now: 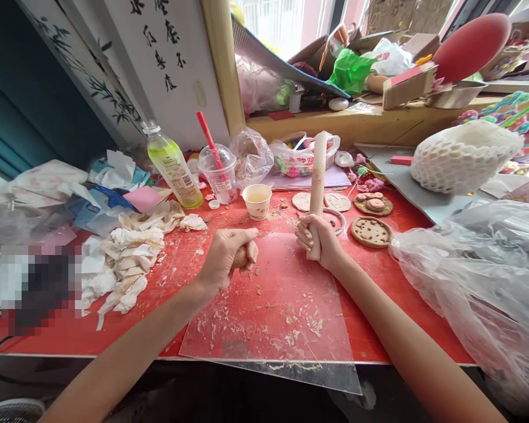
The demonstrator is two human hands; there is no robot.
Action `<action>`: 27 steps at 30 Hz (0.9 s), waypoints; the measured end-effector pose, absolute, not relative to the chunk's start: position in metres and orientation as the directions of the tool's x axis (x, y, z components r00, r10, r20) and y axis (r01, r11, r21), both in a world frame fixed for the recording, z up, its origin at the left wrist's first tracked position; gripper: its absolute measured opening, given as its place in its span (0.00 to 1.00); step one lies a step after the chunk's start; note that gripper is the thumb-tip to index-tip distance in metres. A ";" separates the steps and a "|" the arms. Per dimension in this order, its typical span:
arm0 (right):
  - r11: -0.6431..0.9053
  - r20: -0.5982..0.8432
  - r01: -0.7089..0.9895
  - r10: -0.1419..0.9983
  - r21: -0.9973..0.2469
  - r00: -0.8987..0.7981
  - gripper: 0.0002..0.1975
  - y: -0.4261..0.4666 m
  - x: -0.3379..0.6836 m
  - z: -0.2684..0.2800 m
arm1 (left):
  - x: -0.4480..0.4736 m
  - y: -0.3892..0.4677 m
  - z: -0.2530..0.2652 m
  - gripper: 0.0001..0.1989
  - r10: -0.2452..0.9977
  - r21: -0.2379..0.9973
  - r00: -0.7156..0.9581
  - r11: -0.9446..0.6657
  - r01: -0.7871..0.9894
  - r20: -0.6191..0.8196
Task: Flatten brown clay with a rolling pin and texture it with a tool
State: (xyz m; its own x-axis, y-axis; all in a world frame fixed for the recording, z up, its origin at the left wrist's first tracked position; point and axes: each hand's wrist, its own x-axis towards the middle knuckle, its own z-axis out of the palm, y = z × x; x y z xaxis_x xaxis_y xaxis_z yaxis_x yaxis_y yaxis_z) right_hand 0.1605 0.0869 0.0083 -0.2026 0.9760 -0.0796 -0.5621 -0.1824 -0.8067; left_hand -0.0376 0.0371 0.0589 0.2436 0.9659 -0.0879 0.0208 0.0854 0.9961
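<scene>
Closed around a small brown lump of clay (241, 257), my left hand (223, 255) is above the left part of a clear plastic sheet (268, 305). Only part of the lump shows between the fingers. My right hand (318, 235) grips a pale wooden rolling pin (320, 170) near its lower end, and the pin points up. Behind the right hand lie a ring (341, 220) and pale flat discs (337, 201). To its right are a round clay disc with dark spots (370, 232) and a clay piece with pink parts (374, 204). Dried crumbs dot the sheet.
A paper cup (256, 202) of liquid, a plastic cup with a red straw (218, 173) and a green drink bottle (174, 167) stand at the back. Crumpled tissues (132, 252) cover the left side. Clear plastic bags (467, 264) spread over the right. The sheet overhangs the front edge.
</scene>
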 end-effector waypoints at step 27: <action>-0.191 -0.080 -0.523 0.971 -0.831 -0.226 0.15 0.086 0.163 0.010 | -0.033 0.058 0.048 0.19 0.917 0.836 0.189 0.399 -0.377 -0.352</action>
State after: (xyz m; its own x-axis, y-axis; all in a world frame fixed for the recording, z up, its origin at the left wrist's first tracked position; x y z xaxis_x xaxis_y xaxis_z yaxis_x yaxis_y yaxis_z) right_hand 0.1632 0.0862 0.0102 -0.2261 0.9708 -0.0804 -0.5233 -0.1907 -0.8305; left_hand -0.0329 0.0575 0.0481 0.1890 0.9167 -0.3520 -0.3765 0.3987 0.8362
